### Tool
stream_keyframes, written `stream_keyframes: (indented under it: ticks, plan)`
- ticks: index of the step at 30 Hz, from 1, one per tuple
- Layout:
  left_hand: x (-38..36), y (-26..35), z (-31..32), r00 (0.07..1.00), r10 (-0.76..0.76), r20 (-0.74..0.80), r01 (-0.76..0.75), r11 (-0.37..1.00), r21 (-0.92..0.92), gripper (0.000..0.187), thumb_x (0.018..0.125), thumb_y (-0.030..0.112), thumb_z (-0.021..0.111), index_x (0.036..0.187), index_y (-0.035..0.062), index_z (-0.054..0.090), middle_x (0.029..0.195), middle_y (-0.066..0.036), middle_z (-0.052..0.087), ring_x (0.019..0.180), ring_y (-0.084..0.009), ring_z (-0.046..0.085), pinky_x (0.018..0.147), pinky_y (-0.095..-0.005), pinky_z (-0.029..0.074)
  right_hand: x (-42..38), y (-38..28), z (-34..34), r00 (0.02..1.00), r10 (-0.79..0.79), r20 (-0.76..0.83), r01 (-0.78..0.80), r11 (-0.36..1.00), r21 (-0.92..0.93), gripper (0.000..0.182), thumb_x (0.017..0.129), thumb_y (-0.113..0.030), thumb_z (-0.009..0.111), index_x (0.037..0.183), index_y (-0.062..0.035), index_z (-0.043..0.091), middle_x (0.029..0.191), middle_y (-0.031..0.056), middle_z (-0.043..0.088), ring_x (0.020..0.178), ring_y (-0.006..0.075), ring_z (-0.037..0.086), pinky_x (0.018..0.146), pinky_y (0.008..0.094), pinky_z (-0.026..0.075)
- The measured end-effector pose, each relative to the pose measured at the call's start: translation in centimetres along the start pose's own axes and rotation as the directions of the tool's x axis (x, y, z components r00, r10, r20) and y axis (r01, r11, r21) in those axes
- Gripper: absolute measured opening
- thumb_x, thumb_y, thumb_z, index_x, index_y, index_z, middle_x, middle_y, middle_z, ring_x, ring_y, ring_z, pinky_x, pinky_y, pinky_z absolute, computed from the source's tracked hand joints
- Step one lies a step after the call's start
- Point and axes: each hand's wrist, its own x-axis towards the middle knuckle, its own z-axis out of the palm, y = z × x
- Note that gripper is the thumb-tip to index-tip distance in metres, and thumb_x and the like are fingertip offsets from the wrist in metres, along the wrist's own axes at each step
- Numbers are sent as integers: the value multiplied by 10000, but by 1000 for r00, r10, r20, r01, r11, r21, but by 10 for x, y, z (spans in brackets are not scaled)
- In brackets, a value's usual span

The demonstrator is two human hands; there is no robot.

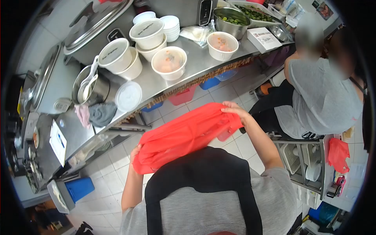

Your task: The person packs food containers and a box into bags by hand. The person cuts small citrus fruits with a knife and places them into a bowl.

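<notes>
A red plastic bag (180,135) stretches sideways in front of my chest, gripped at both ends. My left hand (136,153) is closed on its left end, fingers partly hidden by the plastic. At the upper right corner, my right hand (234,111) pinches the bag between thumb and fingers. Beyond the bag, on the steel counter (156,88), stand two white bowls of food under clear lids, a nearer bowl (169,64) and a farther bowl (222,46). A loose translucent lid (128,96) lies near the counter's front edge.
Stacked white tubs (114,55) and a pot with ladles (91,88) stand at the counter's left. A metal bowl of green vegetables (232,21) sits at the back. To the right, a person in a grey shirt (323,94) is close by. A blue bin (79,188) stands lower left.
</notes>
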Motion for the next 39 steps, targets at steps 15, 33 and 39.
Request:
stream_keyframes:
  ticks: [15, 33, 39]
  plan:
    - [134, 72, 4, 977, -209, -38, 212, 969, 127, 490, 891, 317, 515, 1266, 22, 402, 1249, -120, 491, 1144, -242, 484, 982, -368, 378, 90, -176, -25, 474, -464, -748, 535, 827, -174, 444, 888, -235, 452, 1245, 1, 334, 1007, 208, 557, 573, 265, 639, 440, 302, 523]
    - [171, 50, 48, 960, -177, -217, 202, 975, 97, 492, 886, 304, 526, 1271, 25, 397, 1253, -114, 487, 1150, -236, 476, 987, -361, 367, 37, -218, -129, 477, -516, -711, 442, 840, -313, 352, 777, 6, 359, 1098, 116, 451, 711, 187, 609, 487, 216, 619, 410, 261, 528]
    - [174, 47, 56, 955, -158, -252, 188, 977, 100, 493, 885, 300, 530, 1272, 26, 395, 1254, -112, 486, 1152, -234, 473, 989, -359, 363, 41, -227, -130, 571, -525, -632, 478, 838, -264, 358, 771, 8, 379, 1100, 119, 465, 709, 176, 608, 478, 207, 611, 403, 251, 516]
